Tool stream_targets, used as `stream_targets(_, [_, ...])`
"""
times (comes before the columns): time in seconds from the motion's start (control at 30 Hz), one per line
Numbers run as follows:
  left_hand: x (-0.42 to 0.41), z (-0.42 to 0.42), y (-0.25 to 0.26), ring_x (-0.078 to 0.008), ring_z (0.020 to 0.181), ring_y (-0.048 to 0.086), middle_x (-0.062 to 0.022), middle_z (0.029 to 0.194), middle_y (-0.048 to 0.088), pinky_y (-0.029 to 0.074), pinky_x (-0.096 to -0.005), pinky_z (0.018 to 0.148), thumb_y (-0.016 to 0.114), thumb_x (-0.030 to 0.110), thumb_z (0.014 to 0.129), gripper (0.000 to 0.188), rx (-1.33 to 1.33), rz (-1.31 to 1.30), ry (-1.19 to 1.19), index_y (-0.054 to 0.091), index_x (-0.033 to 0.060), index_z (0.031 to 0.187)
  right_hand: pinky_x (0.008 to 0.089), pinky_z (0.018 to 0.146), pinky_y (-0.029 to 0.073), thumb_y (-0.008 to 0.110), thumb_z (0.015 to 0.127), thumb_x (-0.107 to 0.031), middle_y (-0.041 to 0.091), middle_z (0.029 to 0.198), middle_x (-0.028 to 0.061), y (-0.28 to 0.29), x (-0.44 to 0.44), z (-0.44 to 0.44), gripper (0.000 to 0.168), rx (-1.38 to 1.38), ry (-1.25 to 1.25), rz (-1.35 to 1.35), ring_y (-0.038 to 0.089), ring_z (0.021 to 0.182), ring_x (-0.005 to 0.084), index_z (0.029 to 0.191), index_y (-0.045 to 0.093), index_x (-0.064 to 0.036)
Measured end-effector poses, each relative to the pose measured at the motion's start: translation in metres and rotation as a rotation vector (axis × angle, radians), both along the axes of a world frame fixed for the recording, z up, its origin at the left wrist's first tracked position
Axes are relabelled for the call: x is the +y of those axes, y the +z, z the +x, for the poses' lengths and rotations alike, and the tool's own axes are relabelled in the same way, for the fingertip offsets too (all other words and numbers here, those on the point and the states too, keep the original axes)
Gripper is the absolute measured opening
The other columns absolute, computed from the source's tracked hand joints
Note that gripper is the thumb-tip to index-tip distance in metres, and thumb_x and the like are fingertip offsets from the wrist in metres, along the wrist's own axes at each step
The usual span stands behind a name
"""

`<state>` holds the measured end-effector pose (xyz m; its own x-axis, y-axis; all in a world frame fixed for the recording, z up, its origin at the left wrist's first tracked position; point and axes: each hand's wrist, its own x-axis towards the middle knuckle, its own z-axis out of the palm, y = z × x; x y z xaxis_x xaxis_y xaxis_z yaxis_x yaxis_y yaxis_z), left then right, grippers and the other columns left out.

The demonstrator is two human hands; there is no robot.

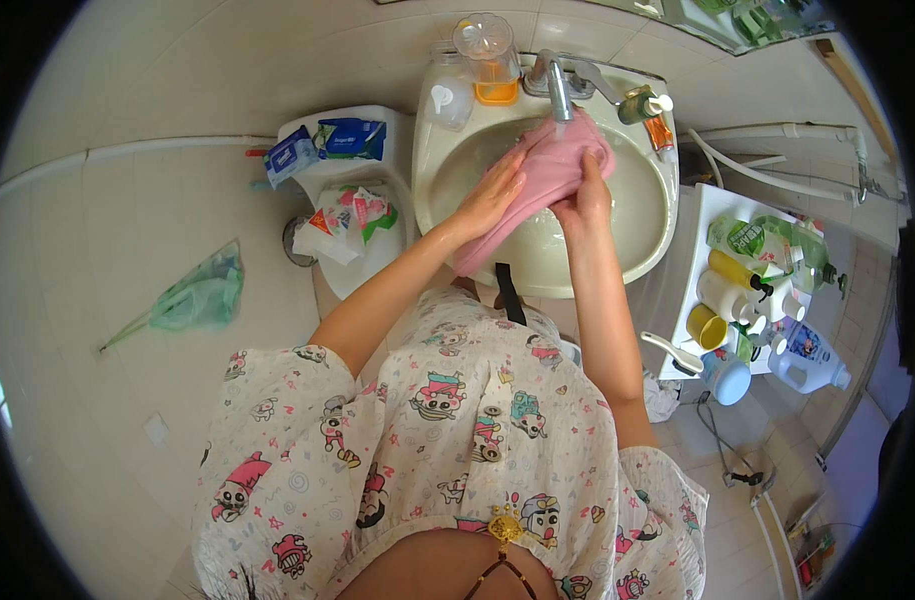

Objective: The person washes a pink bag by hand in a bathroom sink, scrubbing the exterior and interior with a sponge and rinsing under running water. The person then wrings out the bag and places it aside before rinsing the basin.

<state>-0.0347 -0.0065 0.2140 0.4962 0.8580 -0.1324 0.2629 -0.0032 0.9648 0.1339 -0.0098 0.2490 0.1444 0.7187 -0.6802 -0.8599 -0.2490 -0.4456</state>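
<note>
A wet pink cloth item (536,180), folded into a long shape, is held over the white washbasin (645,217). Its far end lies beneath the spout of the metal faucet (558,86), where a short stream of water meets it. My right hand (586,199) grips the cloth's right edge, thumb on top and fingers underneath. Flat along the left side of the cloth lies my left hand (495,196), its fingers stretched out; its thumb is hard to make out. The cloth's near end hangs by the basin's front rim.
Clear pump bottles (451,101) and an orange container (496,82) stand left of the faucet. A green pump bottle (641,105) and an orange tube (658,136) sit right. Wipe packs (350,139) rest on the toilet (397,165). Several bottles (727,296) crowd a white surface (690,255).
</note>
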Motion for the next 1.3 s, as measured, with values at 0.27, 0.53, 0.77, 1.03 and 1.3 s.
stream_targets(0.27, [-0.002,-0.042,-0.041,-0.0318,0.130,0.043,-0.0264,0.143,0.038,0.033,-0.0380,0.109,0.050,0.061,0.090,0.092,0.393,-0.558,0.314,0.022,-0.0054,0.146,0.0574,0.107,0.035,0.048,0.099,-0.036,0.043,0.142,0.0150,0.053,-0.044,0.003,0.052,0.092,-0.234,-0.026,0.042,0.131,0.0333,0.140,0.037,-0.007])
stream_targets(0.53, [0.046,0.006,-0.058,-0.0187,0.098,0.065,-0.0147,0.115,0.063,0.056,-0.0356,0.083,0.059,0.054,0.089,0.066,-0.283,-1.392,0.278,0.052,-0.0006,0.125,0.0578,0.104,0.039,0.054,0.097,-0.035,0.047,0.139,0.0142,0.102,-0.083,0.022,0.053,-0.107,-0.337,0.086,0.046,0.127,0.0331,0.139,0.040,-0.005])
stream_targets(0.77, [0.074,0.057,-0.083,-0.0189,0.100,0.064,-0.0094,0.115,0.064,0.054,-0.0358,0.086,0.053,0.023,0.096,0.033,-0.241,-0.904,0.211,0.058,0.0080,0.124,0.0479,0.096,0.049,0.060,0.095,-0.029,0.050,0.132,0.0128,0.117,-0.121,0.030,0.054,-0.372,-0.301,0.044,0.053,0.118,0.0279,0.138,0.038,-0.005])
stream_targets(1.03, [0.079,0.047,-0.029,-0.0200,0.101,0.063,-0.0101,0.116,0.062,0.053,-0.0365,0.088,0.059,0.007,0.088,0.041,-0.600,-0.858,0.196,0.052,0.0019,0.128,0.0488,0.094,0.052,0.061,0.094,-0.021,0.049,0.133,0.0149,0.096,-0.145,0.046,0.051,-0.345,-0.332,0.020,0.053,0.119,0.0291,0.137,0.038,-0.005])
stream_targets(1.3, [0.077,0.037,-0.077,-0.0217,0.094,0.065,-0.0130,0.116,0.063,0.052,-0.0341,0.084,0.063,0.015,0.088,0.039,0.054,-0.427,0.389,0.057,-0.0002,0.123,0.0529,0.096,0.050,0.057,0.095,-0.015,0.050,0.131,0.0163,0.085,-0.147,0.045,0.046,-0.190,-0.293,0.015,0.053,0.119,0.0319,0.136,0.039,-0.004])
